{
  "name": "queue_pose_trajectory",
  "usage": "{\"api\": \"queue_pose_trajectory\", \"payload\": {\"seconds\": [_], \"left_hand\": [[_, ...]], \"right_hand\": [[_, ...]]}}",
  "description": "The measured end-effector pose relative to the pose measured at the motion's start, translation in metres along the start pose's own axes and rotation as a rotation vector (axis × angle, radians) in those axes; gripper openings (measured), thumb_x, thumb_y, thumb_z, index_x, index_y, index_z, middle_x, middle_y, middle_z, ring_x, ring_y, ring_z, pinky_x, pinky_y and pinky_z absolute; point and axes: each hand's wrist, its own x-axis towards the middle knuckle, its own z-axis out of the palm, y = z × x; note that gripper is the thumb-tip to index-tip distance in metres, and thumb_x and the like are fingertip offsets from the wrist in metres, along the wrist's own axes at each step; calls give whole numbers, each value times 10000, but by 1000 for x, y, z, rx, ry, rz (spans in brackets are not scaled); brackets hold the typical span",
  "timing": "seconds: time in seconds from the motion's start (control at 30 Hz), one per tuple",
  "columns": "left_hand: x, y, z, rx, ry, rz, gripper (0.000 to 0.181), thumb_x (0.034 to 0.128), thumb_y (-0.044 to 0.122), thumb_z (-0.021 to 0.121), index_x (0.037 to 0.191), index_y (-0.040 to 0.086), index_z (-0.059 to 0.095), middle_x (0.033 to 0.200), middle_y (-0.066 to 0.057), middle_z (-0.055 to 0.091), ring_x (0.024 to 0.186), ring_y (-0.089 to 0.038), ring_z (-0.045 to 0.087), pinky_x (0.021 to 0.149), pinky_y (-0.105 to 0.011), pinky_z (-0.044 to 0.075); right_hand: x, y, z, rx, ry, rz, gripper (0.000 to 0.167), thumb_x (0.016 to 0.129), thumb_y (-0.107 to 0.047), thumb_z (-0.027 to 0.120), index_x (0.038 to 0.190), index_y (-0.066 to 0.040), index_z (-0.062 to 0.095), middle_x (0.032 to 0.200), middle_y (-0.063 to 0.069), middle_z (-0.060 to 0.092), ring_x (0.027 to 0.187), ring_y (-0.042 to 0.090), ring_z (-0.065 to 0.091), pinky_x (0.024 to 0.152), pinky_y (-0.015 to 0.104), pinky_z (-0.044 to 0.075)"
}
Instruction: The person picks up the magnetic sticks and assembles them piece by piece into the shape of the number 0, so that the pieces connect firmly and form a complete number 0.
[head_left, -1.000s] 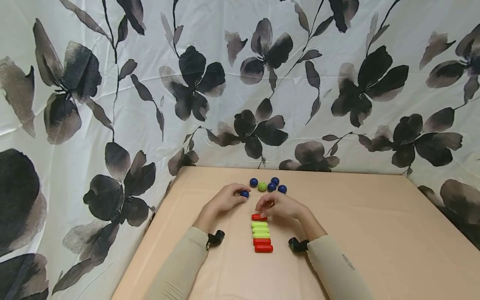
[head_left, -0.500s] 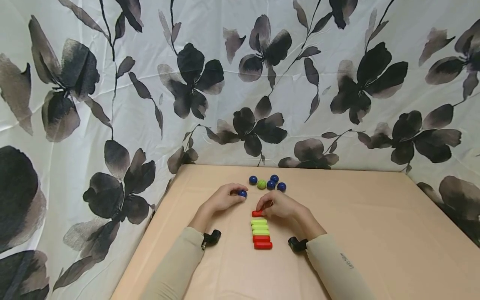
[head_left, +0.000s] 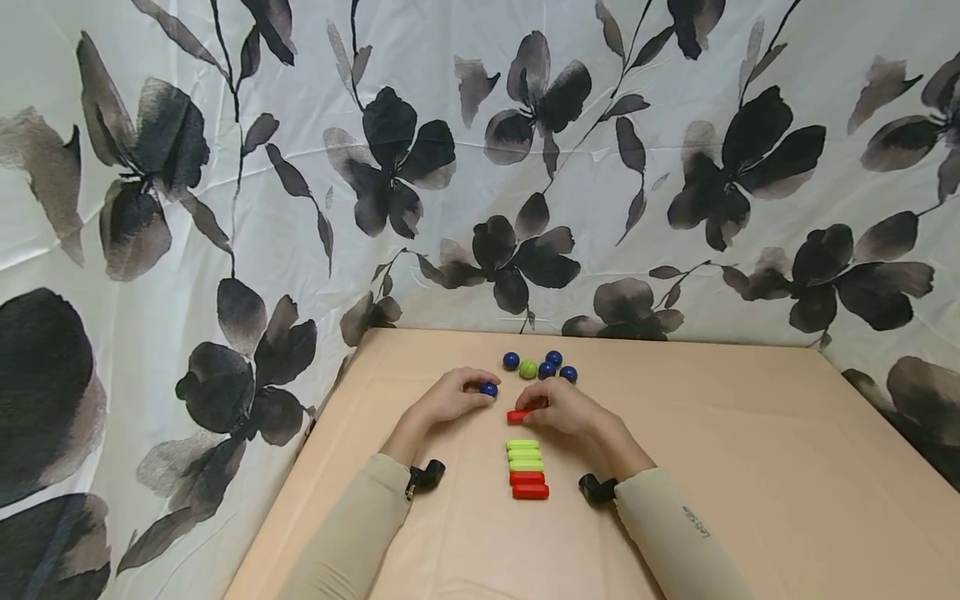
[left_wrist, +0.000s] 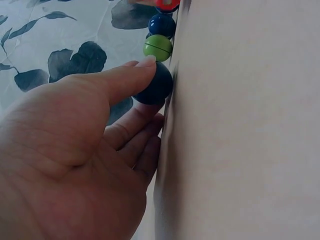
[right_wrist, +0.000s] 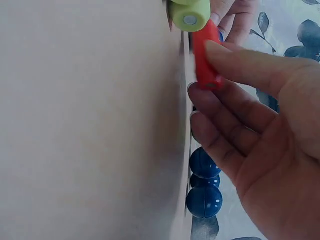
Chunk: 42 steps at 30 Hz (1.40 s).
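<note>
Right hand (head_left: 564,408): thumb and fingers pinch a red bar (head_left: 517,416) near the end closer to the palm; the other end projects toward the left. Whether the bar clears the bench (head_left: 750,458) cannot be told. Left hand (head_left: 452,394): thumb and fingers pinch a blue ball (head_left: 489,389), which lies to the left of the bar and slightly farther from the person, the two pieces apart.

For good handling, both grips should probably stay light and leave the bar's free end and the ball's facing side uncovered. Should the two pieces be brought together, the bar is best turned so that its long axis points at the ball's centre, with the ball kept steady. The pale disc (right_wrist: 190,20) in the end of a neighbouring bar may be a magnet; if so, a slow approach would guard against a sudden, crooked snap.

Nearer the person, three yellow-green bars (head_left: 524,455) and two red bars (head_left: 530,492) form a column, laid crosswise. Beyond the hands, a green ball (head_left: 528,368) sits between one loose blue ball (head_left: 512,361) and a cluster of three more (head_left: 553,358). Behind the bench hangs a flower-printed cloth (head_left: 420,50).
</note>
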Motion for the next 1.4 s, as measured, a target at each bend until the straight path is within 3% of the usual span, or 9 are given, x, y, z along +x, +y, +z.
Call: {"api": "queue_pose_trajectory", "payload": {"seconds": [0.2, 0.4, 0.63, 0.87, 1.4], "left_hand": [[0, 1, 1, -2, 13, 14, 313, 965, 167, 753, 1277, 179, 738, 1290, -11, 709, 1201, -212, 605, 1105, -458, 458], [1, -2, 2, 7, 34, 30, 301, 940, 173, 786, 1239, 200, 758, 1241, 19, 732, 1164, -180, 617, 1076, -407, 462], [1, -3, 2, -8, 28, 13, 293, 933, 198, 800, 1222, 227, 761, 1038, 28, 738, 932, -167, 602, 864, -323, 482], [0, -4, 4, -18, 22, -1, 334, 936, 214, 799, 1264, 188, 749, 1109, 41, 747, 987, -162, 608, 935, -340, 478], [0, -4, 5, -11, 22, 4, 357, 937, 207, 797, 1286, 164, 740, 1123, 16, 749, 979, -166, 610, 916, -341, 478]], "right_hand": [[4, 1, -2, 34, 174, 100, 211, 932, -71, 767, 1074, -219, 818, 1022, -59, 741, 922, 185, 597, 798, 296, 546], [16, 0, -6, 28, 251, 25, 223, 907, -31, 786, 1067, -178, 836, 1021, -25, 777, 913, 162, 647, 787, 263, 585], [25, -1, -4, -37, 220, -10, 213, 915, -13, 770, 1052, -162, 836, 1006, -33, 769, 861, 155, 602, 740, 248, 549], [25, 2, 0, -43, 202, -2, 200, 908, -1, 772, 1015, -156, 840, 959, -33, 747, 841, 172, 588, 716, 259, 550], [22, 6, -1, -37, 190, 15, 208, 909, -19, 779, 1054, -160, 832, 998, -34, 766, 874, 161, 600, 765, 267, 554]]}}
